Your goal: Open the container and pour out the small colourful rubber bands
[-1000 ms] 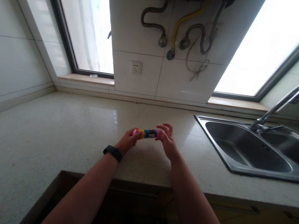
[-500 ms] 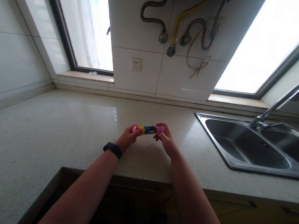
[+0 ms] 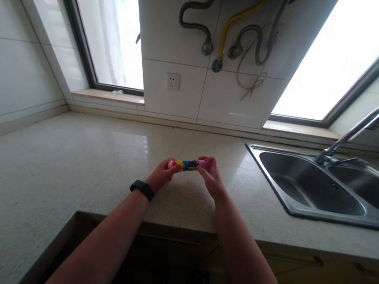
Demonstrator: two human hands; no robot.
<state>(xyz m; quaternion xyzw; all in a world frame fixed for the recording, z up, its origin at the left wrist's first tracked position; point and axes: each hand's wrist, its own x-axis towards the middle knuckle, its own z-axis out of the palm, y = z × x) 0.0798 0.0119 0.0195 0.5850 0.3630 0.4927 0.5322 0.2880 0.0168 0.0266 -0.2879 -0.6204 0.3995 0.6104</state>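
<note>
Gripping a slim multicoloured tube [image 3: 189, 165] at both ends, the two hands work above the bench [image 3: 63, 165], roughly midway between its front and back edges and to the right of its inner front corner. Left hand [image 3: 162, 174] is closed on one pink end, thumb along the near side. Right hand [image 3: 213, 178] is closed on the other pink end, thumb and bent fingers pinching it; part of that end is hidden by the fingers. The printed middle, yellow through blue to dark, lies uncovered between them.

Reason for the hold (judged): a grip at each end likely steadies so short a piece, and lets either hand turn or pull against the other. A shadow below suggests the tube is off the surface; height cannot be told. The right end sits slightly higher in view; whether raised or farther from the front edge is unclear. Black wristband [image 3: 142, 189] is on the left wrist, well back from the tube. Sink [image 3: 311, 212] is set into the bench's right part, apart from the hands.

Compared with one second earlier: the right hand's fingers, then spread and extended past the pink end, are now curled in around it. Left grip looks unchanged.
</note>
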